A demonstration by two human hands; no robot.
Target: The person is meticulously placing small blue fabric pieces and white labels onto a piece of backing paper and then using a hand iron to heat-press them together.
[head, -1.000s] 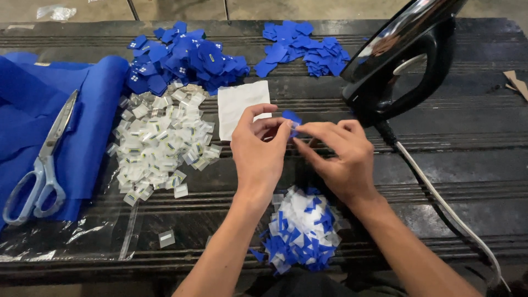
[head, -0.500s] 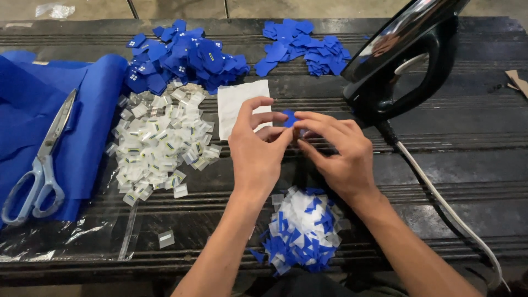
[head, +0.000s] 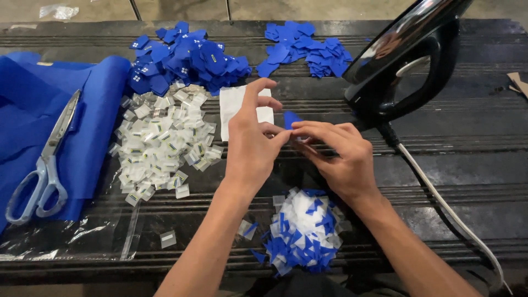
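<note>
Now both hands, left hand and right hand, pinch one small blue fabric square, raised higher than a second ago, above the black slatted table, white label pile left, black iron right.

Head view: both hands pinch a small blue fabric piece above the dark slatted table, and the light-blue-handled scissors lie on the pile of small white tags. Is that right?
Not quite. In the head view the light-blue-handled scissors lie on the folded blue cloth at the left, beside the pile of small white tags, not on it. The left hand and right hand do pinch the small blue fabric piece.
</note>
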